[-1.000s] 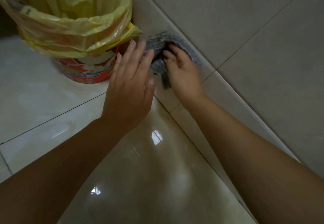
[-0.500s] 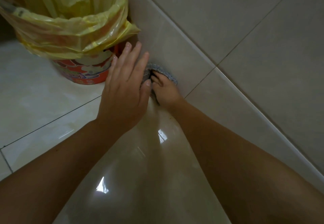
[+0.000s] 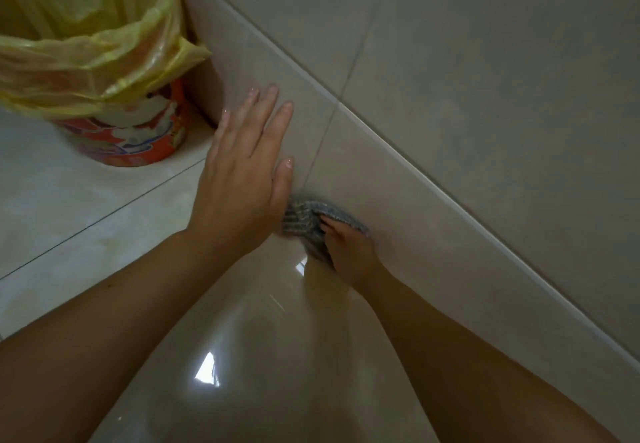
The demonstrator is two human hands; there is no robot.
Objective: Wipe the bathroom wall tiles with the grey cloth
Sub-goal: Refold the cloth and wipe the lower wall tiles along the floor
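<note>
The grey cloth (image 3: 304,222) is bunched against the lowest row of beige wall tiles (image 3: 381,179), right where wall meets floor. My right hand (image 3: 349,252) grips the cloth and presses it to the tile; part of the cloth is hidden under its fingers. My left hand (image 3: 242,179) is flat and open, fingers spread, resting against the same tile row just left of the cloth and above it. Larger grey-beige tiles (image 3: 485,61) cover the wall higher up.
A red patterned bin (image 3: 131,134) lined with a yellow plastic bag (image 3: 86,37) stands in the corner at the left, close to the wall. Glossy cream floor tiles (image 3: 242,356) with dark grout lines stretch below my arms.
My right hand has dragged the cloth down the skirting tile and to the right, away from the bin. My left hand slid along the wall with it, staying flat.
</note>
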